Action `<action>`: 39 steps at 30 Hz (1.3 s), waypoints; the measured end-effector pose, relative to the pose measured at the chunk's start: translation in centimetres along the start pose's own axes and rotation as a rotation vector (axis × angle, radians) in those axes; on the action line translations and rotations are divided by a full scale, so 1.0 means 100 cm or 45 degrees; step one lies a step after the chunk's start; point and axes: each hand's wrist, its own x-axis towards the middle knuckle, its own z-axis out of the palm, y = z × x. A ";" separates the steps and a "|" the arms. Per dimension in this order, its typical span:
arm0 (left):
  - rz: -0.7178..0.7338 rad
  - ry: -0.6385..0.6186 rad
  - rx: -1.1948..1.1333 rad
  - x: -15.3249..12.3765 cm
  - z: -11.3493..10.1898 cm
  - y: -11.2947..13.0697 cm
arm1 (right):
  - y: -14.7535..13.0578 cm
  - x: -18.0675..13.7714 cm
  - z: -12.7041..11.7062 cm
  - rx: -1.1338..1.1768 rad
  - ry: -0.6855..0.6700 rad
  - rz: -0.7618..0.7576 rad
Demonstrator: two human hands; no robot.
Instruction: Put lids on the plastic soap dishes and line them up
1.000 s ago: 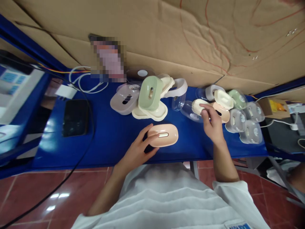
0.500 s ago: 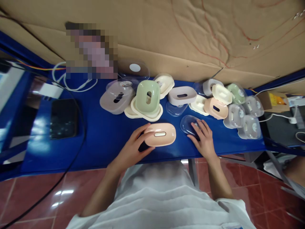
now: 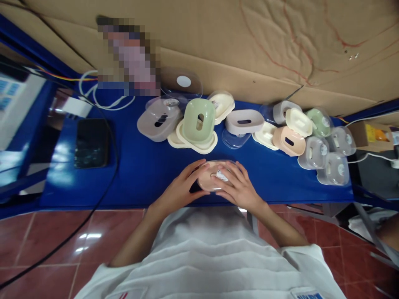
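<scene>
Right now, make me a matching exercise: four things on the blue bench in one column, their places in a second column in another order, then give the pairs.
Things:
1. peach soap box
2. green soap box
3. black phone
4. grey soap box

Places:
A. lying flat at the bench's left end
B. between the left hand and the right hand, under a clear lid
C. stacked on cream trays
D. sitting on a clear lid, right of the green one

Pairs: 1-B, 2-C, 3-A, 4-D
</scene>
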 end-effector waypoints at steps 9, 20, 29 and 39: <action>0.076 0.015 0.058 0.000 0.001 -0.001 | -0.009 -0.016 0.018 -0.129 0.094 0.041; 0.115 -0.057 0.216 0.003 -0.003 0.010 | 0.022 -0.037 -0.017 0.110 0.135 0.273; 0.443 0.062 0.584 0.126 0.002 0.054 | 0.057 -0.089 -0.045 0.180 0.702 0.849; 0.332 -0.021 0.957 0.156 0.045 0.057 | 0.138 -0.011 -0.082 -0.267 0.595 0.727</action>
